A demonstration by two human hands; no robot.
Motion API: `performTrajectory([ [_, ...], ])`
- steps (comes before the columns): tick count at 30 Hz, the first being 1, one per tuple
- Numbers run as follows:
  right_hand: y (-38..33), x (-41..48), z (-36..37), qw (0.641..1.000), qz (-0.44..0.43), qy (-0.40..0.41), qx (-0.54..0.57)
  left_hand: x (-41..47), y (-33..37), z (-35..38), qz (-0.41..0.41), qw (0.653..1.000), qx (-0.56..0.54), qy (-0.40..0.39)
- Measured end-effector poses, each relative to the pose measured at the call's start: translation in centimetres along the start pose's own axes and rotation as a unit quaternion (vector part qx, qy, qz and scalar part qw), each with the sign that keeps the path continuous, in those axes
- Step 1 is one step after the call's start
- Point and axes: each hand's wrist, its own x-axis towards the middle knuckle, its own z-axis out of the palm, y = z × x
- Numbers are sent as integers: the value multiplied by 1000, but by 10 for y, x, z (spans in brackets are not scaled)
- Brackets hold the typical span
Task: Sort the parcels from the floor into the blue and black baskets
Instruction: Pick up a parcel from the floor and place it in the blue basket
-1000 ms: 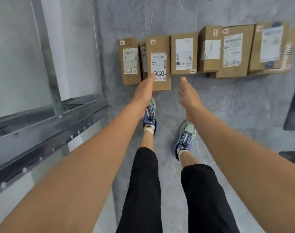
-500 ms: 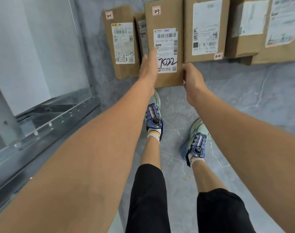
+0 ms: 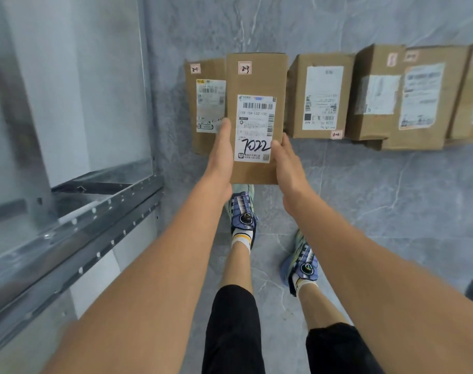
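Grey marble floor (image 3: 391, 201), metal shelving (image 3: 95, 211) at our left. Item: brown parcel (image 3: 256, 82) marked 7022, held clear of the floor before the row of other parcels (image 3: 321, 95). Our left hand (image 3: 221, 155) and right hand (image 3: 287, 164) grip it, fingers (image 3: 225, 130) clamped on its long sides

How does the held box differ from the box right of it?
The held box is gripped between left hand and right hand; the right box lies untouched on the floor. The held box's label has handwritten 7022; the right box's shows none. Held box's pink tag sits at the far end, right box's at the near corner. Both are brown cardboard.
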Motion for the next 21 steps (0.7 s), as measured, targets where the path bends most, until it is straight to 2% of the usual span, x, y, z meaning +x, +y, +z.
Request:
performTrajectory([
  [5, -47, -79, -6, 996, -91, 17, -8, -82, 40, -4, 50, 998, -28, 3],
  [12, -149, -202, -27, 978, -204, -40, 1, -228, 118, 3, 172, 982, -73, 24],
  [21, -247, -431, -57, 906, -397, -133, -58, -485, 180, 7, 333, 932, -133, 54],
])
